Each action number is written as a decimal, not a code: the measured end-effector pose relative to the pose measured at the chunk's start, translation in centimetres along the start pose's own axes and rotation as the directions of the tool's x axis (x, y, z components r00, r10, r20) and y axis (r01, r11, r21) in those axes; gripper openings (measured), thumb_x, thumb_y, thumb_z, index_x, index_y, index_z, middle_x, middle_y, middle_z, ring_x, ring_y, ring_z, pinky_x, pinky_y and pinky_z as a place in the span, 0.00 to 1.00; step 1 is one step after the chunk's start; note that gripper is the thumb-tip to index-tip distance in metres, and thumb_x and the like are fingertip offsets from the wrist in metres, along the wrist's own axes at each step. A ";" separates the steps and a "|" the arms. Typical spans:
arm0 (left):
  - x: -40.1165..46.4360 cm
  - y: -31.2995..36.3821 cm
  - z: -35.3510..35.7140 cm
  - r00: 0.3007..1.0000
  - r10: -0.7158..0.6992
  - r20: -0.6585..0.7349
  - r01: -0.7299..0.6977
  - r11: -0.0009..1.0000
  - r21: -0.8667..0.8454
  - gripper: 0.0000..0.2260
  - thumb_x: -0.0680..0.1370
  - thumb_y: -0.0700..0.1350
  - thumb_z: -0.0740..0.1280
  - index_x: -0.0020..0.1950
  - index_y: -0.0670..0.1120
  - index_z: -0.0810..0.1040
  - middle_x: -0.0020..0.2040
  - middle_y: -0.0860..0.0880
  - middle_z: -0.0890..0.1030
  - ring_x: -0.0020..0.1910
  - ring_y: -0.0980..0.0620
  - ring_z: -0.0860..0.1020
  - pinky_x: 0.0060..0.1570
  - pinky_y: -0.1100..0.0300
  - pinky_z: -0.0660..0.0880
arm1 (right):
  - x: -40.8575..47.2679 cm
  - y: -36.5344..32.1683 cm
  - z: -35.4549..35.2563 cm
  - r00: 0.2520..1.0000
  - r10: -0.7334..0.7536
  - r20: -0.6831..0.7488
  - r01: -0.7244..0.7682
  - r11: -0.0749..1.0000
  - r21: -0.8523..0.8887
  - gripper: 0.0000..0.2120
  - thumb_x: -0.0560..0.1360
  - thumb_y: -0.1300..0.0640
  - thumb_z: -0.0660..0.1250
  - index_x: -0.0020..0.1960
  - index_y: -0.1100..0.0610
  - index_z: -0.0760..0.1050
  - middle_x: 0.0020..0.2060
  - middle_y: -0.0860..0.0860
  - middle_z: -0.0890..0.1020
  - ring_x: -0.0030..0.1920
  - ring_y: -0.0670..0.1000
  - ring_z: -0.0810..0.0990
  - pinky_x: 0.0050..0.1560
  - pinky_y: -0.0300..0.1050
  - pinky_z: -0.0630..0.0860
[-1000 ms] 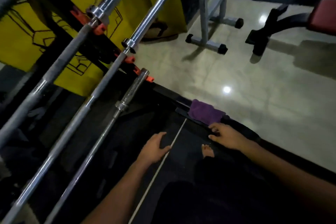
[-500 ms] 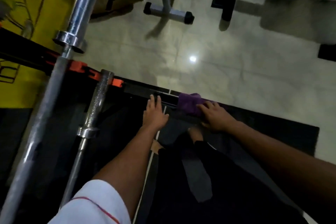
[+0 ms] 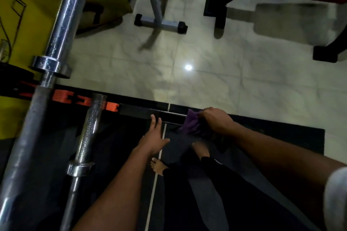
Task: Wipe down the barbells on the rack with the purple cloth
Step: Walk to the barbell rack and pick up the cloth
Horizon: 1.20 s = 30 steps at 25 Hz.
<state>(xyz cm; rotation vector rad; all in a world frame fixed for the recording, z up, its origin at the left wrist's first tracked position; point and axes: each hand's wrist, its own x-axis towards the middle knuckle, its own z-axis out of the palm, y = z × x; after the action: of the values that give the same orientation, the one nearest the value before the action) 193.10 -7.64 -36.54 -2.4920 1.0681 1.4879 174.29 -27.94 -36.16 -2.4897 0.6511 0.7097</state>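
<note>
I see the cloth [image 3: 191,124], soft and purple, now bunched and lifted off the black rack base [image 3: 142,112]; it lay flat there before. Right hand [image 3: 216,120] grips it, fingers curled. Left hand [image 3: 153,137] is spread flat, holding nothing, left of the cloth. Chrome barbells [image 3: 90,131] sit further left, knurled sleeves.
</note>
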 end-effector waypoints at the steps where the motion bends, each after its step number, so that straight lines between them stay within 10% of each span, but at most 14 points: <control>1: -0.3 0.4 -0.6 1.000 0.005 -0.026 -0.007 0.997 -0.076 0.38 0.78 0.55 0.69 0.82 0.49 0.52 0.82 0.50 0.42 0.77 0.45 0.62 0.74 0.47 0.62 | -0.4 -0.1 -0.8 1.000 -0.022 0.006 0.021 0.999 0.024 0.09 0.80 0.53 0.62 0.57 0.52 0.78 0.54 0.55 0.81 0.53 0.59 0.82 0.49 0.53 0.79; 4: -3.6 3.0 -2.1 0.978 -0.012 -0.207 -0.073 0.916 -0.395 0.21 0.80 0.56 0.66 0.71 0.50 0.74 0.68 0.46 0.78 0.67 0.48 0.75 0.65 0.56 0.72 | -4.1 -1.8 -3.4 0.962 -0.221 -0.161 0.237 0.967 0.090 0.11 0.78 0.54 0.66 0.60 0.50 0.80 0.59 0.52 0.80 0.55 0.54 0.81 0.47 0.48 0.78; 9: -11.7 7.2 -3.7 0.990 -0.113 -0.081 -0.037 0.349 -0.936 0.16 0.82 0.55 0.62 0.55 0.45 0.82 0.51 0.46 0.86 0.52 0.47 0.83 0.50 0.54 0.78 | -13.1 -6.3 -4.9 0.740 -0.577 -0.345 0.608 0.794 -0.022 0.17 0.79 0.52 0.57 0.62 0.50 0.79 0.61 0.50 0.80 0.54 0.53 0.81 0.51 0.47 0.79; 12: -15.8 7.3 -3.7 0.968 -0.040 -0.248 -0.212 0.403 -0.890 0.08 0.80 0.38 0.67 0.58 0.39 0.78 0.55 0.40 0.84 0.55 0.43 0.80 0.59 0.49 0.75 | -15.4 -7.8 -5.8 0.683 -0.681 -0.264 0.717 0.695 0.062 0.15 0.80 0.51 0.61 0.66 0.50 0.76 0.63 0.50 0.78 0.55 0.53 0.79 0.54 0.48 0.77; 16: -22.3 6.8 -4.6 0.874 0.147 -0.464 -0.461 0.552 -0.695 0.07 0.78 0.33 0.67 0.52 0.43 0.77 0.46 0.50 0.79 0.48 0.53 0.75 0.51 0.58 0.72 | -15.6 -8.8 -9.5 0.800 -0.359 -0.480 0.569 0.709 0.417 0.25 0.76 0.48 0.72 0.71 0.46 0.70 0.63 0.43 0.74 0.62 0.42 0.75 0.64 0.43 0.74; 18: -26.0 6.5 -5.1 0.833 0.224 -0.505 -0.521 0.624 -0.582 0.06 0.78 0.34 0.67 0.47 0.45 0.75 0.43 0.53 0.76 0.46 0.56 0.73 0.48 0.61 0.69 | -14.8 -10.1 -12.1 0.866 -0.339 -0.367 0.488 0.732 0.475 0.40 0.72 0.48 0.76 0.78 0.43 0.59 0.69 0.38 0.66 0.69 0.41 0.65 0.71 0.40 0.65; 22: -32.6 4.9 -6.1 0.756 0.116 -0.645 -0.580 0.576 -0.576 0.03 0.76 0.38 0.66 0.45 0.39 0.74 0.43 0.49 0.75 0.45 0.55 0.73 0.46 0.62 0.69 | -12.6 -15.5 -14.5 0.777 -0.626 -0.067 0.596 0.698 0.397 0.13 0.74 0.55 0.77 0.55 0.47 0.78 0.49 0.38 0.79 0.47 0.37 0.78 0.54 0.38 0.73; 25: -35.5 2.2 -6.0 0.730 -0.140 -0.669 -0.573 0.408 -0.711 0.06 0.75 0.43 0.71 0.51 0.46 0.79 0.50 0.52 0.82 0.49 0.58 0.77 0.49 0.64 0.74 | -11.6 -18.3 -15.9 0.704 -0.697 -0.132 0.700 0.652 0.292 0.06 0.77 0.56 0.73 0.52 0.55 0.82 0.48 0.47 0.85 0.49 0.46 0.82 0.54 0.46 0.77; 30: -37.2 -0.9 -3.9 0.628 -0.141 -0.765 -0.538 0.632 -0.558 0.08 0.79 0.48 0.69 0.55 0.47 0.81 0.50 0.46 0.83 0.50 0.55 0.79 0.53 0.55 0.75 | -12.6 -22.3 -18.5 0.570 -0.763 -0.304 0.775 0.622 -0.110 0.11 0.79 0.58 0.68 0.59 0.51 0.80 0.56 0.47 0.83 0.56 0.50 0.76 0.57 0.43 0.70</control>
<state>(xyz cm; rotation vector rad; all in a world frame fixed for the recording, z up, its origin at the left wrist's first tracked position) 185.45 11.42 -5.23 -3.9978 0.9316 0.9754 183.69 -16.80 -8.17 -2.5102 -0.3748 -0.0650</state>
